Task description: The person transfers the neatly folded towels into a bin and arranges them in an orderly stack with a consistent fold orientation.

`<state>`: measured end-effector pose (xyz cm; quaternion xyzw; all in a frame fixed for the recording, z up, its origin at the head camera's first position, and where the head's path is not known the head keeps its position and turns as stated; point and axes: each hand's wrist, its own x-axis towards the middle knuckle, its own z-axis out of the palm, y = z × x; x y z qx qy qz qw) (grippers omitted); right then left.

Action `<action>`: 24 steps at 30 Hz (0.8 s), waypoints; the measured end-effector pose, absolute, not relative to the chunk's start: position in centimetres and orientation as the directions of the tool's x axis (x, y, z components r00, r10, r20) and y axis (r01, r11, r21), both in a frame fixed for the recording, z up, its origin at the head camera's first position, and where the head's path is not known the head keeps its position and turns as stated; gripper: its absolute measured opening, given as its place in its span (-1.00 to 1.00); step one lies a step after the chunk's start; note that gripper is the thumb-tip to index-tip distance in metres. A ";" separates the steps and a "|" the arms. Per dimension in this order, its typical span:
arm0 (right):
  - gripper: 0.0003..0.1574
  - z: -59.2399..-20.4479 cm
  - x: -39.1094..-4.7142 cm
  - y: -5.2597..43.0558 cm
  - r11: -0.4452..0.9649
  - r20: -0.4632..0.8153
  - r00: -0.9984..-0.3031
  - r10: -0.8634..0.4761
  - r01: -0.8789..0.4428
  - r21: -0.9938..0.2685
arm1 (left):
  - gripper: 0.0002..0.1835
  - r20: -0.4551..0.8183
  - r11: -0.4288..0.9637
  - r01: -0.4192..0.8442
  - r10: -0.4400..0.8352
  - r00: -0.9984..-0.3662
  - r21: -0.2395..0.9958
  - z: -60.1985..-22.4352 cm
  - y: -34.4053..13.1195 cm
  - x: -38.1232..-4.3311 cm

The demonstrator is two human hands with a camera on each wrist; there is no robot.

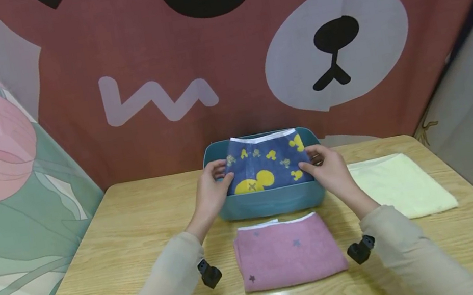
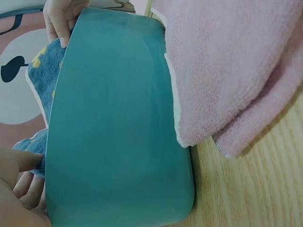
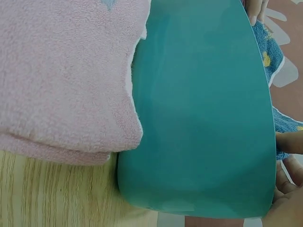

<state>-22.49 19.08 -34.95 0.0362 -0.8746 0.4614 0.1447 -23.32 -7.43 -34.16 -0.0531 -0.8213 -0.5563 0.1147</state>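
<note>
A folded dark blue towel [image 1: 267, 163] with yellow mouse-head shapes and a white edge is held in the mouth of a teal bin [image 1: 273, 201]. At its left side my left hand [image 1: 213, 187] pinches it between thumb and fingers. My right hand [image 1: 327, 166] grips the opposite side the same way. The towel's lower part is hidden behind the bin's front wall. In the left wrist view, the left thumb [image 2: 28, 161] presses on the blue cloth beside the bin's rim. The right wrist view shows the right thumb [image 3: 289, 142] on the towel's other end.
A folded pink towel [image 1: 290, 255] with small stars lies in front of the bin, between my forearms. Off to the right, a pale yellow folded cloth [image 1: 402, 185] rests on the wooden table [image 1: 146, 223]. A printed curtain [image 1: 145, 38] hangs behind the table.
</note>
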 end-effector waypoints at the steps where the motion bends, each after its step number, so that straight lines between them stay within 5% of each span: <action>1: -0.54 -35.0 -22.5 19.0 0.565 0.294 -0.953 0.070 -0.205 -0.799 | -0.65 0.248 0.367 0.217 -0.040 -0.968 0.905 -34.2 -7.4 -23.3; 24: -0.70 -34.3 -21.1 18.8 0.432 0.366 -0.926 0.093 -0.294 -0.853 | -0.75 0.396 0.351 0.382 0.034 -0.918 0.855 -34.0 -7.6 -21.1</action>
